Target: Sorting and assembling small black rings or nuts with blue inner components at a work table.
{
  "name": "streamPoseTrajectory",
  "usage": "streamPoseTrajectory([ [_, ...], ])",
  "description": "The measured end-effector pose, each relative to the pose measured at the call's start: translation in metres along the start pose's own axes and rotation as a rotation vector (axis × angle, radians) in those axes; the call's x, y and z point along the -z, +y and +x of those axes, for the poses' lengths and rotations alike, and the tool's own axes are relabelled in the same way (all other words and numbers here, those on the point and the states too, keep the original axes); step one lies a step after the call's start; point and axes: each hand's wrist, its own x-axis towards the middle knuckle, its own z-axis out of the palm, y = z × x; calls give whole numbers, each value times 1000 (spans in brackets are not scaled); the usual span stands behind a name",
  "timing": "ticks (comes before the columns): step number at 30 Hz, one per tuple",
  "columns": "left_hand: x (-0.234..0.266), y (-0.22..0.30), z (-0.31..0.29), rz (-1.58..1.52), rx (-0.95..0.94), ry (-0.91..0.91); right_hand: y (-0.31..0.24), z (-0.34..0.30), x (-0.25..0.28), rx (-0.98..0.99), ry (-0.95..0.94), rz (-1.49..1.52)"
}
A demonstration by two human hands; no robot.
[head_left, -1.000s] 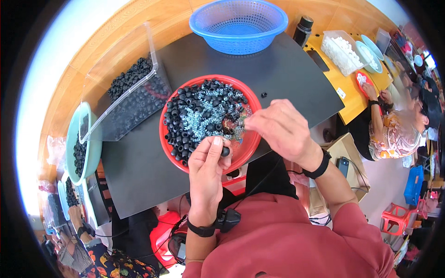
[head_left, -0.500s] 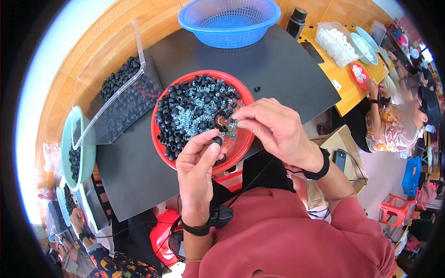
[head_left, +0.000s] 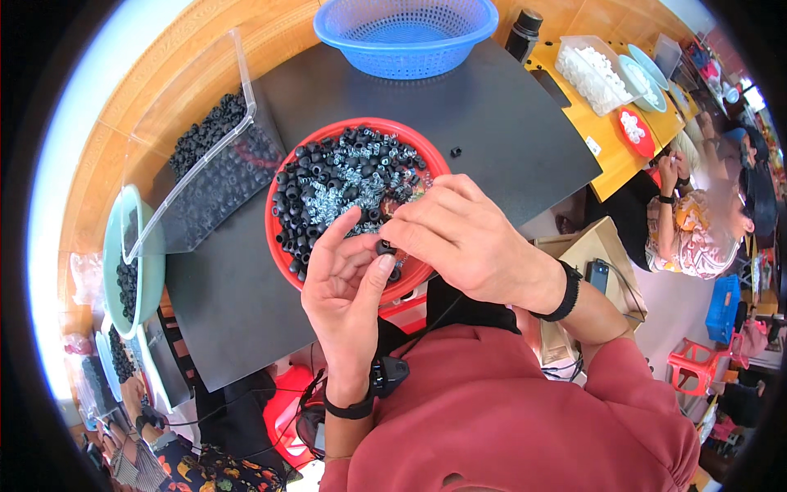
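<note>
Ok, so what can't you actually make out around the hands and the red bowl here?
- Head view: the small black part between both hands, mostly covered by fingers; its shape is unclear.
- Near rim of the red bowl, hidden by the left hand and right hand.
- Silvery bits among the black pieces: too small to identify.

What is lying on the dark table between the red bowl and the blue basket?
In the head view, the dark table between the red bowl and the blue basket is bare; one small black part lies off to the right.
</note>
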Motion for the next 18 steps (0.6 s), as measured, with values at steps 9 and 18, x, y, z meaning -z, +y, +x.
streamPoseTrajectory([
  [9, 7, 1, 2, -34, 11, 2, -22, -13, -9, -120, -77, 87],
  [18, 20, -8, 1, -142, 80, 25, 34, -40, 12, -528, -3, -69],
])
